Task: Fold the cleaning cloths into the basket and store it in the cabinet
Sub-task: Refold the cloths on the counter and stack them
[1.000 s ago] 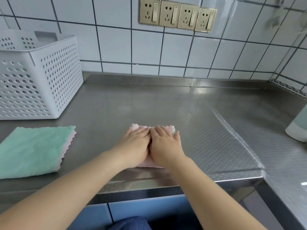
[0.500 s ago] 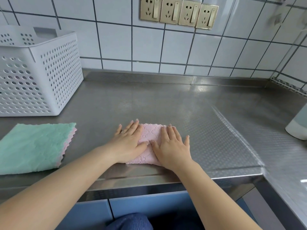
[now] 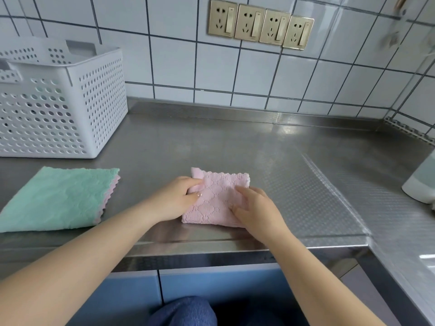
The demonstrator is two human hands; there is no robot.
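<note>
My left hand (image 3: 175, 200) holds the left edge of the pink cloth (image 3: 217, 198). My fingers curl around that edge and my thumb lies on top of it. My right hand (image 3: 255, 208) is on the right side of the same cloth. Its fingers are bent and press down on the soft top, and the thumb touches the cloth nearer to me. I cannot tell if that hand is pinching the cloth or only pressing it.

The pink cloth is folded small. It lies flat on the metal counter (image 3: 211, 142), close to the front edge. It has a bumpy diamond pattern and wavy edges.

Left of the pink cloth, well apart from it, lies the green cloth (image 3: 58, 198). It is flat on the counter too, and a bit of pink peeks out along its right edge.

The white basket (image 3: 94, 95) stands behind the green cloth, far to the left of the pink cloth. It is full of little round holes.

On the tiled wall behind the pink cloth are four gold sockets (image 3: 260, 24) in a row. Far to the right of the pink cloth stands a pale jug (image 3: 421, 184), cut off by the side.
</note>
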